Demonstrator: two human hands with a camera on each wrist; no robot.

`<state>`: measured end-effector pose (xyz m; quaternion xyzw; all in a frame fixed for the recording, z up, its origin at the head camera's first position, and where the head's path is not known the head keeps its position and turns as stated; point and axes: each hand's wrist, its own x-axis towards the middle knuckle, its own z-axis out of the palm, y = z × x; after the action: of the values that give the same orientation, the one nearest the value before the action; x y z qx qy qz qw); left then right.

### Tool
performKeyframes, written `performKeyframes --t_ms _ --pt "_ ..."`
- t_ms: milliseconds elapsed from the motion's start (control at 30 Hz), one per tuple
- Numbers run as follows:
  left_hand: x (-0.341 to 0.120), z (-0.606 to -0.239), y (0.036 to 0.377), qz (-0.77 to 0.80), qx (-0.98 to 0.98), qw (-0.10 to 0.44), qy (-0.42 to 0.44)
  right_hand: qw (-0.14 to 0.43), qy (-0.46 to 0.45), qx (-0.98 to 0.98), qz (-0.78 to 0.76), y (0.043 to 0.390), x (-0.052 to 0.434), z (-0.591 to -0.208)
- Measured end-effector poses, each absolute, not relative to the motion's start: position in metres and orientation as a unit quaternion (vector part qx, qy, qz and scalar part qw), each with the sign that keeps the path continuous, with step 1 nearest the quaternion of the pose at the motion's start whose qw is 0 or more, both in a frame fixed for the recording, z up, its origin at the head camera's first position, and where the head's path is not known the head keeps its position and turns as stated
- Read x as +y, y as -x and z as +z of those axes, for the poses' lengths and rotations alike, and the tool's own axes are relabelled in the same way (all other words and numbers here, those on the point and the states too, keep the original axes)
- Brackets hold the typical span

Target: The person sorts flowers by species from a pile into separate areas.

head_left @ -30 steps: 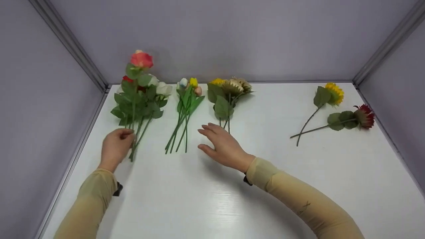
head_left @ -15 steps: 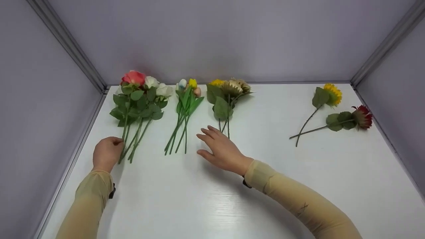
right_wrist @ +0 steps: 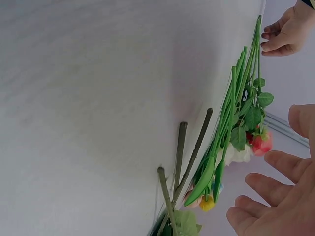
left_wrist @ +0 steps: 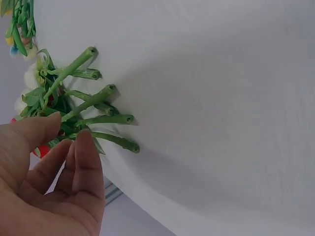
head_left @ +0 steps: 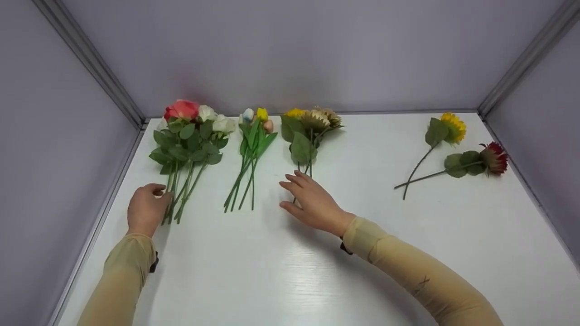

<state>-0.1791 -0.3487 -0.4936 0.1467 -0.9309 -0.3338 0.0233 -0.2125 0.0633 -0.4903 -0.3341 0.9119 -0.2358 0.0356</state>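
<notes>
While slender, the ridged rose stems (head_left: 181, 194) touch left hand (head_left: 144, 210).

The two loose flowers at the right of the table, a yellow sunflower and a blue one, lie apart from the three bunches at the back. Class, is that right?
Not quite: the second loose flower is dark red, not blue, as the head view shows. The rest stands: it lies beside the yellow sunflower at the right of the table, apart from the three bunches.
</notes>
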Motion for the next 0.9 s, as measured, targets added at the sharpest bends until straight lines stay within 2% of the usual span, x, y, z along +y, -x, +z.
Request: performKeyframes --t_ms 167,300,533,767,900 --pt "-0.322 -0.486 0.187 -0.323 -0.937 0.086 -0.098 0.004 0.315 0.92 -0.234 0.224 0.09 -0.489" --pt "-0.282 -0.481 0.195 -0.308 -0.944 0.117 -0.01 -0.029 0.266 0.93 -0.251 0.239 0.123 -0.488" --pt "-0.189 -0.471 0.196 -0.222 -0.957 0.087 0.165 -0.073 0.142 0.944 -0.288 0.27 0.203 -0.485" --pt "-0.095 -0.471 0.187 -0.134 -0.924 0.071 0.35 -0.04 -0.006 0.945 -0.324 0.286 0.285 -0.478" --pt "-0.048 -0.471 0.183 -0.094 -0.898 0.056 0.426 -0.026 -0.056 0.941 -0.334 0.288 0.318 -0.475"
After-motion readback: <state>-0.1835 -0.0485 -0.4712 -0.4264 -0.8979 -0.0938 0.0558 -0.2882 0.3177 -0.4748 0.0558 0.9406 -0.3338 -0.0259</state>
